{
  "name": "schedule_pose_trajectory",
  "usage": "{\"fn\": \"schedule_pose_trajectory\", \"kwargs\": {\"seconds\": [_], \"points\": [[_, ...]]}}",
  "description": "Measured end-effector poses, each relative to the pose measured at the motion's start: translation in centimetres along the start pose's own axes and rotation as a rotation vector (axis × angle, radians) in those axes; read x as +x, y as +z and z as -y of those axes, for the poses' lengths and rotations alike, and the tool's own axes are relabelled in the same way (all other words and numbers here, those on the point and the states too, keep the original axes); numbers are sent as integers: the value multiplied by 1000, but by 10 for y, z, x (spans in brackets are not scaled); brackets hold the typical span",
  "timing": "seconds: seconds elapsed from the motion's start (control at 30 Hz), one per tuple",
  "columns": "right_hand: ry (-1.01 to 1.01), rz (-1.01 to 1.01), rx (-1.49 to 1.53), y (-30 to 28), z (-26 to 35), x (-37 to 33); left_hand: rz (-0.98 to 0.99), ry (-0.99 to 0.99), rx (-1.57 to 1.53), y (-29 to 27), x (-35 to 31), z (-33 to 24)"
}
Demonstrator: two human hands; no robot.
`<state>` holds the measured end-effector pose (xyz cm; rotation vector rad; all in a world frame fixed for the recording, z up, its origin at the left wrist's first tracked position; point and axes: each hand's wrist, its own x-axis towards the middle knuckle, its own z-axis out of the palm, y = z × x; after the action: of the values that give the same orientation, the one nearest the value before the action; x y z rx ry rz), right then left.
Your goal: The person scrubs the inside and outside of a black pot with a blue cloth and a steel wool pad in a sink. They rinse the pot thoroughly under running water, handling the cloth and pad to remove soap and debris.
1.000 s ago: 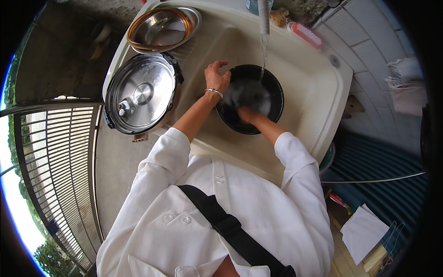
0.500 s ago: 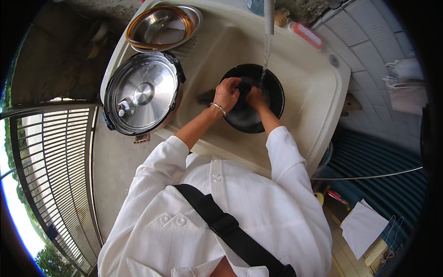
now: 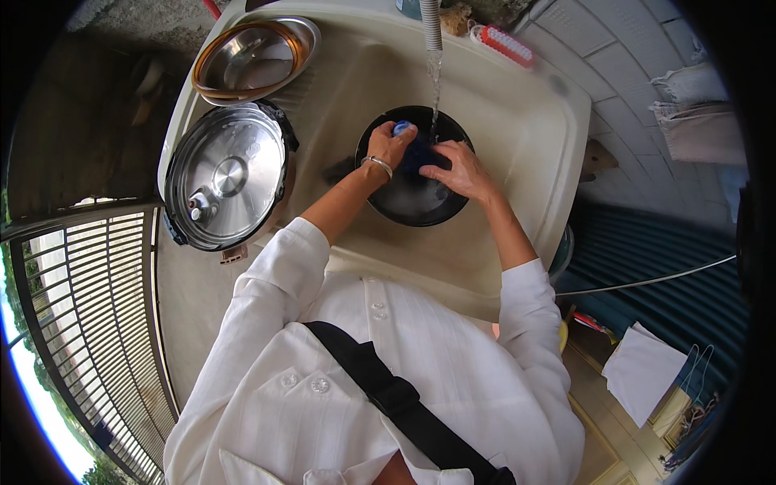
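Inside the sink stands a round black pot (image 3: 420, 212), with water (image 3: 436, 81) pouring into it from a ribbed hose. Over the pot, my left hand (image 3: 390, 147) is closed on a dark blue, cloth-like thing (image 3: 419, 153); a lighter blue part shows by the fingertips. My right hand (image 3: 461, 170) has thumb and fingers around the other side of this dark blue thing, which looks wet and blurred. Its exact kind cannot be made out. Some cloudy water or suds lie at the pot's bottom.
A steel pressure-cooker lid (image 3: 230, 178) with a black rim rests on the left of the beige sink (image 3: 517, 162). Behind it are a steel bowl (image 3: 311, 44) and an amber-rimmed dish (image 3: 212, 61). A red-and-white brush (image 3: 506, 46) lies on the back right edge, beside the grey hose (image 3: 432, 24).
My right hand has come up out of the pot's middle, and its thumb and fingers now show. A blue part has appeared at my left fingertips. The whole view has shifted slightly.
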<state>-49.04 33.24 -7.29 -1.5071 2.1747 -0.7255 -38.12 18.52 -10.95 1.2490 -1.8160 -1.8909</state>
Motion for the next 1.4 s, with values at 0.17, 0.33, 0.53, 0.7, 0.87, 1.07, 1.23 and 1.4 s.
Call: {"fn": "schedule_pose_trajectory", "kwargs": {"seconds": [0.17,0.33,0.53,0.7,0.87,1.07,1.23,1.4], "points": [[-111,356,-35,54,10,-68,-15,225,122,-8,9,14],[-134,309,-231,65,20,-75,139,48,-460,-24,-14,-39],[-16,104,28,-24,43,-29,114,236,-701,-30,-27,-96],[401,74,626,-62,27,-3,154,313,-892,-41,-41,-138],[707,26,1114,-68,-2,-11,111,342,-953,-43,-46,-155],[849,-237,1470,-32,-17,-35,110,372,-955,-48,-44,-154],[871,-466,1526,-34,-2,-36,57,377,-980,-50,-41,-148],[936,-734,1615,-39,-3,-30,-4,396,-963,-48,-41,-146]]}}
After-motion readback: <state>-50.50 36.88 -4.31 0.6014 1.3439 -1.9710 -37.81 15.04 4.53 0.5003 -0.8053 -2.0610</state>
